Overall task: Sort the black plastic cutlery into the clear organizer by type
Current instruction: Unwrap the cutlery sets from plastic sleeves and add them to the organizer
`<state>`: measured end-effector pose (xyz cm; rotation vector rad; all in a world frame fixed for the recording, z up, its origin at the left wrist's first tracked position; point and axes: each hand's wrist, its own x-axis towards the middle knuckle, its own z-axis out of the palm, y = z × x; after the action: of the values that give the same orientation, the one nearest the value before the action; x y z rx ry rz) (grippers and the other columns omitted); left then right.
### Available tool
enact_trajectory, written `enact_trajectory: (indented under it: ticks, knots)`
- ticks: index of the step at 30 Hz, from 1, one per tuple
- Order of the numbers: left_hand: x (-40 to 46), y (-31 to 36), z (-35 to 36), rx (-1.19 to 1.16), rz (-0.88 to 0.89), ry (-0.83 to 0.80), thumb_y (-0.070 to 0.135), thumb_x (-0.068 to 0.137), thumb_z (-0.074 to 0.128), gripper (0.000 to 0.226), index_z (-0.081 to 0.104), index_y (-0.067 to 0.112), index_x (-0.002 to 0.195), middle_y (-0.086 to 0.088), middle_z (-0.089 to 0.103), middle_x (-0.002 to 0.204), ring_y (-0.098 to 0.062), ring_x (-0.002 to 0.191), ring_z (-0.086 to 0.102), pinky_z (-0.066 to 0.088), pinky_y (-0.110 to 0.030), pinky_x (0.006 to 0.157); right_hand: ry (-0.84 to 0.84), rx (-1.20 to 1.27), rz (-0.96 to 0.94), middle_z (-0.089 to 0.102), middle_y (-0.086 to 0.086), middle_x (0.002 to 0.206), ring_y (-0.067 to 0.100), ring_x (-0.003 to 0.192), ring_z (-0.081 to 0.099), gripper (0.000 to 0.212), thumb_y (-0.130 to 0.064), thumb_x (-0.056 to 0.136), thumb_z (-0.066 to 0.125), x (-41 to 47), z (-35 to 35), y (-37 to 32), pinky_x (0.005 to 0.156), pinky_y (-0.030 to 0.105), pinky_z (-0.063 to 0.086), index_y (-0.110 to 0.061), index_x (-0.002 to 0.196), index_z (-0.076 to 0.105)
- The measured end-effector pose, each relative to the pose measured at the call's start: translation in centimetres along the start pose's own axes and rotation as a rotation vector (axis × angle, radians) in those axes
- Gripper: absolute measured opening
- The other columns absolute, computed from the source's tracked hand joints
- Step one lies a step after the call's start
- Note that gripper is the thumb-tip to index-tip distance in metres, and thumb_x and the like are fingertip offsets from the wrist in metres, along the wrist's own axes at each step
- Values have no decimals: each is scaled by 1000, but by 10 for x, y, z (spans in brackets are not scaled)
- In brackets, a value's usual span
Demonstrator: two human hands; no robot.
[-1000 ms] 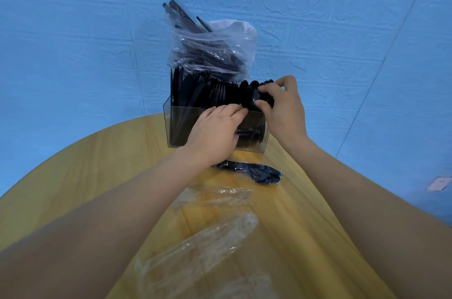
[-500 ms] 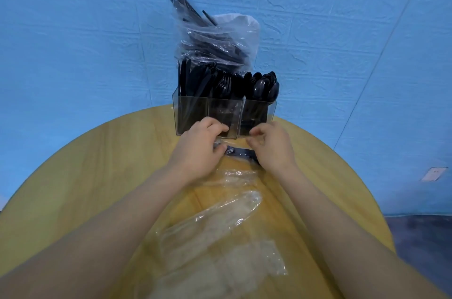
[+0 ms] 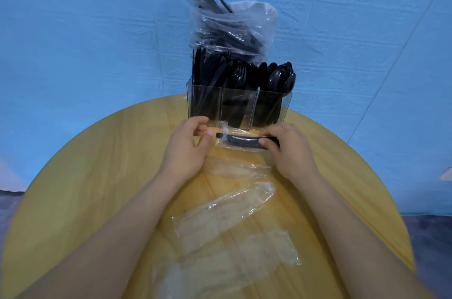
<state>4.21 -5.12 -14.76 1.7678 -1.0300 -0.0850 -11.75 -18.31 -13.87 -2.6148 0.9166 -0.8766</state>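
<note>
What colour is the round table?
The round table is yellowish wood with a light grain, seen in the head view.

We're looking at a round wooden counter (image 3: 97, 176), yellow with a light grain | behind it we've got a wrinkled blue wall (image 3: 97, 41) filling the view | a thin seam runs diagonally at right | dark floor (image 3: 435, 249) peeks in low right | soft, even light.
</note>
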Motion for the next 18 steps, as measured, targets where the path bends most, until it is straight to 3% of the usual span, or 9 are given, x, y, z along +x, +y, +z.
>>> enact_trajectory:
  ticks: [5,8,10,15,18]
  knots:
    - [-5,7,-3,-133,38,-50,26,96,49,29,55,19,123,7,57,111,2,93,53,38,0,75,89,134,-210,56,-8,84,20,84,53,7,-15,88,63,-7,-8,-12,76,40,45,-16,90,70]
    - [-9,12,-7,-253,94,-58,17,95,52,11,61,21,99,9,62,92,0,77,54,43,-10,71,53,147,-242,55,-8,85,15,79,53,7,-15,91,59,-10,-9,-14,73,35,44,-15,87,66]
    - [-11,14,-8,-314,112,-62,12,94,54,11,59,21,88,10,58,81,-3,70,51,44,-15,68,1,122,-247,53,-11,82,11,75,51,9,-16,94,54,-12,-10,-14,70,30,39,-16,87,60]
    - [-13,18,-8,-444,92,-89,5,95,50,17,52,16,82,8,49,73,-2,61,43,40,-13,60,-73,63,-212,50,-10,67,14,64,48,17,-28,99,42,-16,-15,-17,54,31,35,-19,86,49]
    - [-14,18,-8,-481,51,-116,5,96,47,20,50,18,81,9,46,72,-1,62,41,40,-14,62,-94,34,-186,51,-8,64,15,62,48,20,-34,99,40,-18,-15,-19,54,28,34,-21,85,46]
